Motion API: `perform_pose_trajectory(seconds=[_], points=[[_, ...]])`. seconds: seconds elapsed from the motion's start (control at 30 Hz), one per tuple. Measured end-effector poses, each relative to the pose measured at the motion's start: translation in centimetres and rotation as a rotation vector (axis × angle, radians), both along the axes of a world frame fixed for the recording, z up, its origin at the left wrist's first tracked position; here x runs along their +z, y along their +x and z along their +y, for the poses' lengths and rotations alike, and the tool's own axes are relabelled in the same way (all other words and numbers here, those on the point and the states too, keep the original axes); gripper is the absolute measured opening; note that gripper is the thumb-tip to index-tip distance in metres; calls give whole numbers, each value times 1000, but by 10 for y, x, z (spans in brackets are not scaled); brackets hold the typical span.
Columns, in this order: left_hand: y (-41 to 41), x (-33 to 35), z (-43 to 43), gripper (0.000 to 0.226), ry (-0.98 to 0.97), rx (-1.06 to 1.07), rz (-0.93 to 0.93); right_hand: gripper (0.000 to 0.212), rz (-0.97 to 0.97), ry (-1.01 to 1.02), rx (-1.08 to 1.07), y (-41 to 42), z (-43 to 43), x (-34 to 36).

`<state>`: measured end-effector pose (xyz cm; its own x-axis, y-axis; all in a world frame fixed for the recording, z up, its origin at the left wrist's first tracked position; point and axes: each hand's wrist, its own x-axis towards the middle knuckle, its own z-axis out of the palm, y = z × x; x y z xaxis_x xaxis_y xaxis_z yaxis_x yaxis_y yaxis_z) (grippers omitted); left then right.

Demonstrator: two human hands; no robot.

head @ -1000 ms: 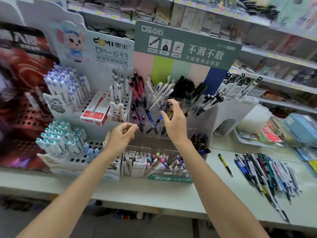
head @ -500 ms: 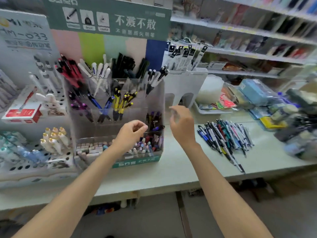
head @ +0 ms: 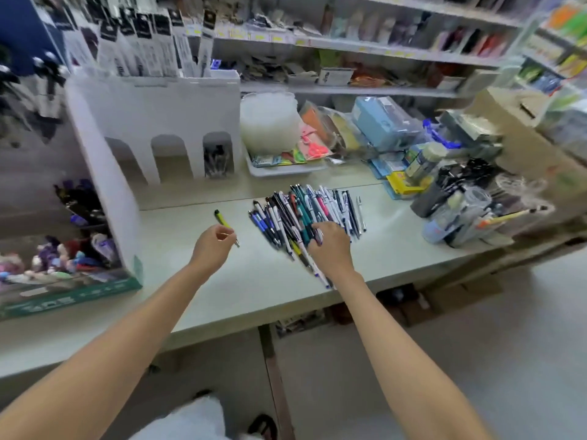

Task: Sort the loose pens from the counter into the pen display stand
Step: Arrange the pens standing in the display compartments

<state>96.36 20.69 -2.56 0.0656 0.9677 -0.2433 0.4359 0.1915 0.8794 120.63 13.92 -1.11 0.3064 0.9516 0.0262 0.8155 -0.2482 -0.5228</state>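
**Stationery shop: both hands at loose pens on a desk**

Crowded shelves (head: 397,52) back a pale, smooth desk (head: 270,287). At far left sits the stand (head: 108,198), clear-walled and already holding pens. One yellow pen (head: 221,220) lies alone right of it. The left hand (head: 211,249) curls over its near end; whether it pinches the pen cannot be told. Further right a pile (head: 301,211) of pens fans across the desk. The right hand (head: 330,249) rests on the pile's near edge, fingers bent down among the barrels, grip unclear. Pens look light, stiff and slick, likely to roll; mid-barrel is probably the best hold. Packets and tubs (head: 460,211) crowd the far right.
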Motion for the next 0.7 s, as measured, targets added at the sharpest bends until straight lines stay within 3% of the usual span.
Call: perform_pose_trajectory(seconds=[0.2,0.3,0.43,0.53,0.7], points=[[38,-32,44,49,-98,218,315,41,-45,-18,64,43,43,-18],[58,-46,70,63,-137,292,350,41,-58,-12,71,60,66,-29],[74,-71,89,58,-172,253,377,40,-49,-34,63,78,96,-42],[87,-79,86,66,-154,259,395,44,-21,-84,85,85,115,-49],[116,-78,80,52,-199,265,371,44,16,-59,151,91,142,-62]])
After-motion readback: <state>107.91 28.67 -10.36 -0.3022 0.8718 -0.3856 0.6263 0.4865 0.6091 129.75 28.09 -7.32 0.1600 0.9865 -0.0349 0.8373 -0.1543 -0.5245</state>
